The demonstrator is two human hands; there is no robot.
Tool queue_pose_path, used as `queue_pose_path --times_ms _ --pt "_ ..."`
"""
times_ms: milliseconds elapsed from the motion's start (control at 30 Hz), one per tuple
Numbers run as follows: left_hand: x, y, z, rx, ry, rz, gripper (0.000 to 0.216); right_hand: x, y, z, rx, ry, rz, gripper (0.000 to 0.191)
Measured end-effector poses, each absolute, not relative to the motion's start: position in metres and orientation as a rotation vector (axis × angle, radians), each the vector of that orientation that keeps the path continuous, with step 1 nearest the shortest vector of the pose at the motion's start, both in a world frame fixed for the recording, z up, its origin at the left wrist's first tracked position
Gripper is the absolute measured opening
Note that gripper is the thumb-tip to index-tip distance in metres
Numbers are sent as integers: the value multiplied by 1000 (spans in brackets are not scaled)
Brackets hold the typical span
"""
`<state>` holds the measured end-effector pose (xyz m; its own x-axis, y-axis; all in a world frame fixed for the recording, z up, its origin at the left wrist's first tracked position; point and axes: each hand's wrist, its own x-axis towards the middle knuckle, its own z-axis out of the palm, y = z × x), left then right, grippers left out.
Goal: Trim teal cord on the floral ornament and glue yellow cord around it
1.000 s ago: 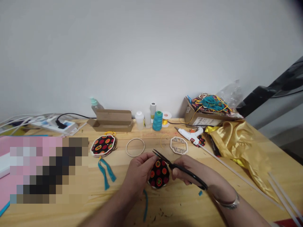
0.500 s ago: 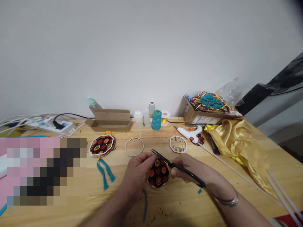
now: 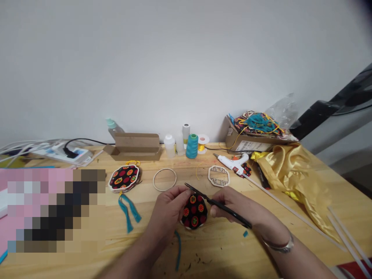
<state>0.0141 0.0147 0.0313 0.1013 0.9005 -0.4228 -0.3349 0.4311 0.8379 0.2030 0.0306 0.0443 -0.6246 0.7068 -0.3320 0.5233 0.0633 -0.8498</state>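
The left hand point(image 3: 170, 207) is pinching the left edge of a round black fabric piece with red and orange flowers point(image 3: 195, 216) at the near middle of the pale wooden table point(image 3: 290, 236). The right hand point(image 3: 232, 203) is closing around slim black scissors point(image 3: 203, 197), whose blades are reaching across the piece's upper edge. Just behind the piece a thin wooden ring point(image 3: 154, 180) and a lattice-cut wooden octagon point(image 3: 212, 176) are lying flat, a teal cord strip point(image 3: 178, 248) is lying just in front, a matching flowered ornament with a teal tassel point(image 3: 124, 178) is resting to its left, and a white glue gun point(image 3: 234, 162) is sitting farther back on its right.
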Motion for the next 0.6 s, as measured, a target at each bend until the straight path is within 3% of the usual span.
queue_pose_path --times_ms 600 --pt "9 21 18 581 1089 1089 22 203 30 35 -1355 -2036 1583 32"
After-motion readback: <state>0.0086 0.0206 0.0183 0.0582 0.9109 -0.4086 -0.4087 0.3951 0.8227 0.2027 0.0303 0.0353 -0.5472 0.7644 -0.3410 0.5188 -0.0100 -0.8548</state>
